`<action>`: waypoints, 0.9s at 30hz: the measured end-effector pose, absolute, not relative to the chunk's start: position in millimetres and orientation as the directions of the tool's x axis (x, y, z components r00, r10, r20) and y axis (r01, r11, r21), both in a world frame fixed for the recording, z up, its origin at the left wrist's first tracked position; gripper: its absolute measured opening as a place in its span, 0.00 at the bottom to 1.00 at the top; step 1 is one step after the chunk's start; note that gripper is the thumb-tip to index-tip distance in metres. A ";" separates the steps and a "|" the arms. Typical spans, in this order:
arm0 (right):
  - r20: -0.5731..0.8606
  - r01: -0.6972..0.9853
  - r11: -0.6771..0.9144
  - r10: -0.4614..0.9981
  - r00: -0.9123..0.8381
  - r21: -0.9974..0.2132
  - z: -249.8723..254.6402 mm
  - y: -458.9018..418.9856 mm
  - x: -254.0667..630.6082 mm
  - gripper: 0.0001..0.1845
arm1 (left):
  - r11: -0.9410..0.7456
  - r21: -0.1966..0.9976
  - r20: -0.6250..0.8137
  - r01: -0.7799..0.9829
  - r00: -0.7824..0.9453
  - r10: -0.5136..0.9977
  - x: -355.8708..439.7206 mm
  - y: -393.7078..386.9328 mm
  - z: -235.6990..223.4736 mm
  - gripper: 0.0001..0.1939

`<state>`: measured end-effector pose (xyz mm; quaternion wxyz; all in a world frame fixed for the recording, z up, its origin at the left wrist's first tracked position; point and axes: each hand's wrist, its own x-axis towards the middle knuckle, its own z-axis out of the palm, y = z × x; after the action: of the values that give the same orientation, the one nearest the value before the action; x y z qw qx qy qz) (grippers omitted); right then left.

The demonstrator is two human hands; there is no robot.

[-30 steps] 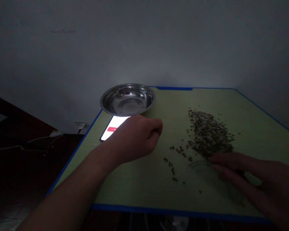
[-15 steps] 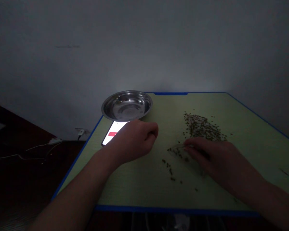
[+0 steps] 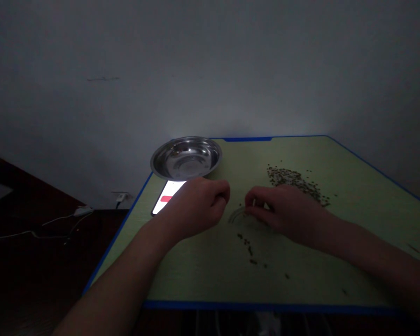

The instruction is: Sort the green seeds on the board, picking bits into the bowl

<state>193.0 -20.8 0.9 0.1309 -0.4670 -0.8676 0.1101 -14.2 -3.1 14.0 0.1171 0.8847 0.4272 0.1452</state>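
Observation:
My left hand [image 3: 205,200] is closed in a fist above the table, beside the phone; whether anything is inside it is hidden. My right hand [image 3: 280,207] pinches a clear, curved-edged piece [image 3: 236,213], see-through like a small plastic lid or dish, low over the tabletop. Its exact kind is hard to tell in the dim light. Beyond my right hand lies a spread pile of small dark seeds or grains [image 3: 294,179], partly covered by that hand. A short trail of loose grains [image 3: 249,249] runs across the table nearer to me.
A shiny steel bowl [image 3: 187,158] stands at the table's back left. In front of it a phone [image 3: 164,198] with a lit screen is partly under my left forearm. The green table [image 3: 196,275] has a blue rim. White cables [image 3: 82,211] and a plug lie at left by the wall.
My right hand has moved left and slightly away from me with the clear piece, closer to my left fist. The left hand stays nearly still. The view has shifted slightly.

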 end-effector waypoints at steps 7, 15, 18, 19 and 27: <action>0.049 0.685 0.616 0.756 -0.652 -0.388 -2.6 -19.3 188.2 0.05 | -0.607 0.329 0.157 0.723 0.592 0.791 -13.7 -3.3 12.9 0.10; 0.021 0.673 0.600 0.753 -0.658 -0.432 -2.8 -25.1 197.1 0.05 | -0.597 0.348 0.148 0.723 0.587 0.796 -14.2 -4.4 13.5 0.09; 0.034 0.681 0.594 0.763 -0.645 -0.428 -2.6 -24.5 202.3 0.06 | -0.595 0.350 0.139 0.724 0.588 0.797 -13.5 -4.4 13.5 0.09; 0.040 0.678 0.595 0.764 -0.644 -0.431 -2.6 -24.6 203.5 0.06 | -0.595 0.349 0.136 0.724 0.589 0.797 -13.1 -4.3 13.5 0.09; 0.008 0.680 0.548 0.782 -0.624 -0.486 -5.2 -32.4 211.5 0.06 | -0.597 0.332 0.131 0.730 0.591 0.796 -12.0 -3.6 12.6 0.09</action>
<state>211.5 -32.4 -5.2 0.1125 -0.4189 -0.8726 0.2246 -12.0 -3.6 12.6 0.1223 0.8836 0.4316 0.1341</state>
